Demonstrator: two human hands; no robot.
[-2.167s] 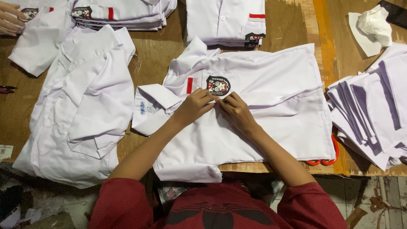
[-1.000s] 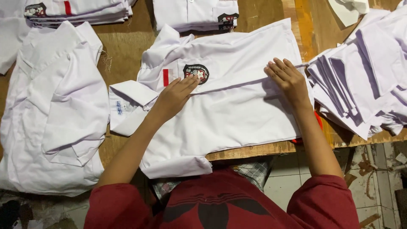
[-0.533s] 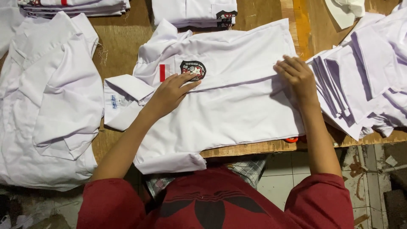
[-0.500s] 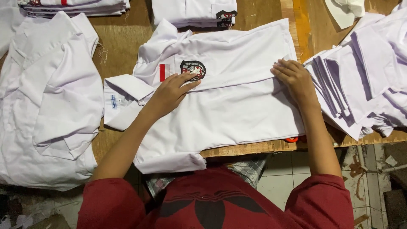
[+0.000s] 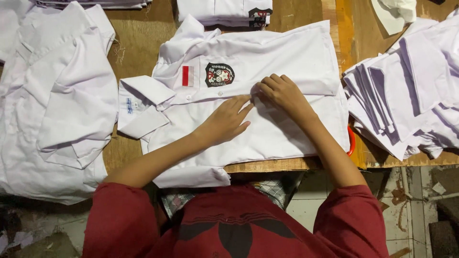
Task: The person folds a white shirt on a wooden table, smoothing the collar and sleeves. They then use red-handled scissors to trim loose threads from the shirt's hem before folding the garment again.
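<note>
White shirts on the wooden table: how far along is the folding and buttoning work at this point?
Done: folded shirts are stacked at the far edge. In hand: a white shirt lies flat, and the left hand and right hand meet at its front placket, collar open. Left: an unfolded shirt pile at the left, and loose white fabric pieces at the right.

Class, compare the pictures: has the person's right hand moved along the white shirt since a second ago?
Yes. The right hand has slid from the shirt's far right side toward the dark badge, meeting the left hand.
</note>
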